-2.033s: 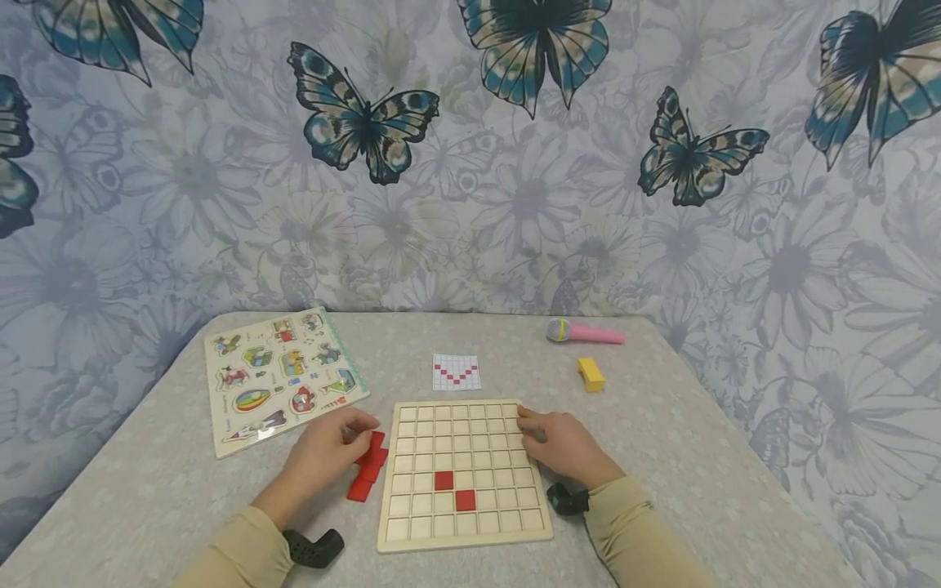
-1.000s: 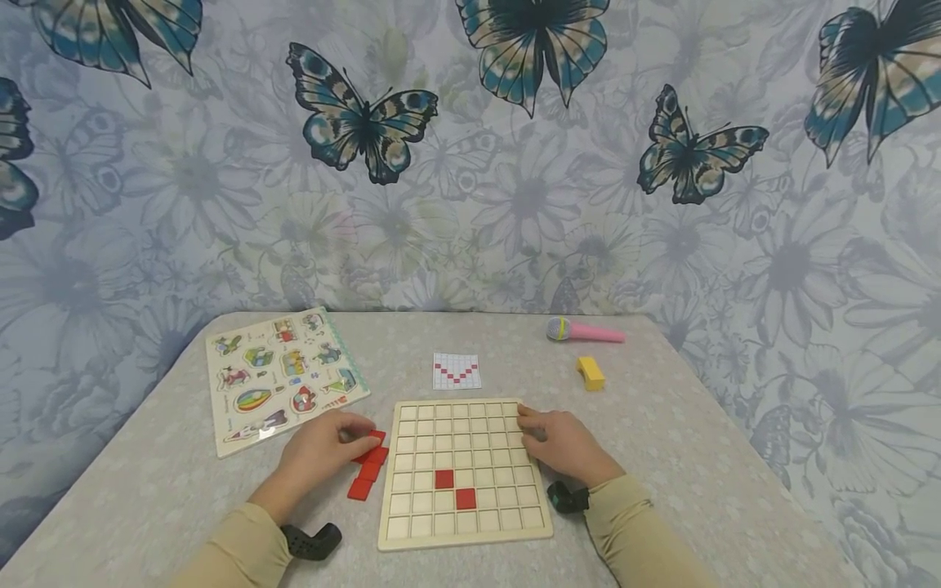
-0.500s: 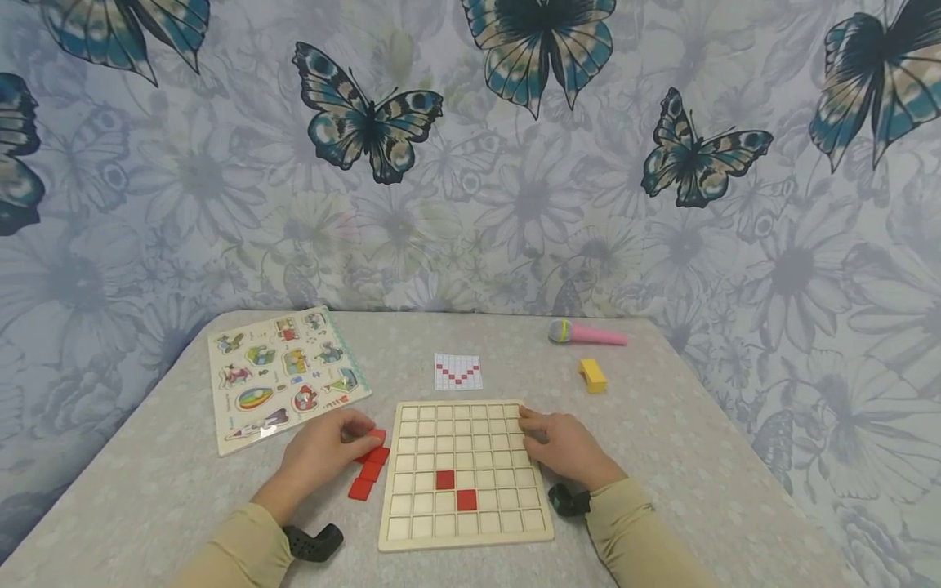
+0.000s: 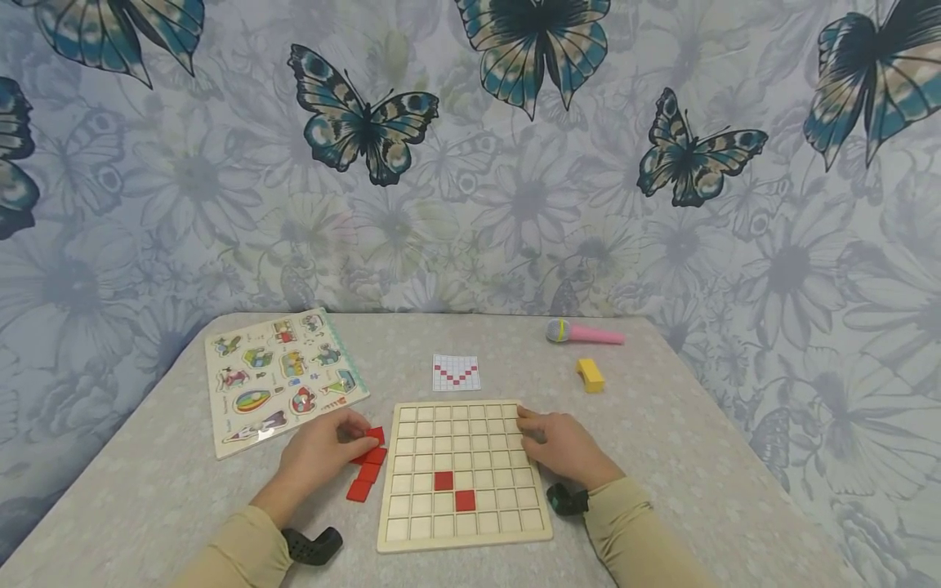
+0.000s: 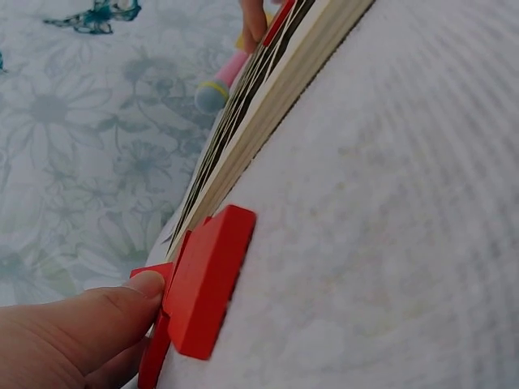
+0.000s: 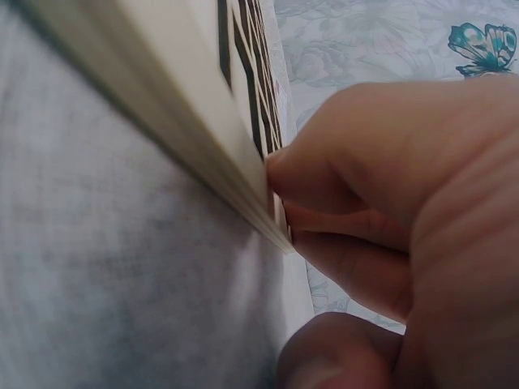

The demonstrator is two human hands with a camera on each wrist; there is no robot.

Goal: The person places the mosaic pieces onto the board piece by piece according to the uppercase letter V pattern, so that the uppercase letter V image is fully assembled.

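My left hand (image 4: pixel 321 452) pinches a red square tile (image 4: pixel 376 435) at the top of a loose row of red tiles (image 4: pixel 370 473) beside the grid board (image 4: pixel 419 542). In the left wrist view the thumb lies on the tile (image 5: pixel 152 271), close against other red tiles (image 5: pixel 212 279). The pale wooden board has rows of square recesses; two red tiles, an upper-left one (image 4: pixel 443 481) and a lower-right one (image 4: pixel 466 501), sit in them diagonally. My right hand (image 4: pixel 564 445) holds the board's right edge near its far corner, bent fingers at the rim (image 6: pixel 272 219).
Beyond the board lies a small card (image 4: pixel 456 373) printed with a red V on a grid. A picture puzzle board (image 4: pixel 275 392) is at the back left. A pink toy microphone (image 4: pixel 588 331) and a yellow block (image 4: pixel 590 375) lie at the back right. A butterfly-patterned wall stands behind.
The left hand has shifted slightly over the red tiles, and more of the top tile now shows beside its fingers. The right hand and the board have stayed in place.
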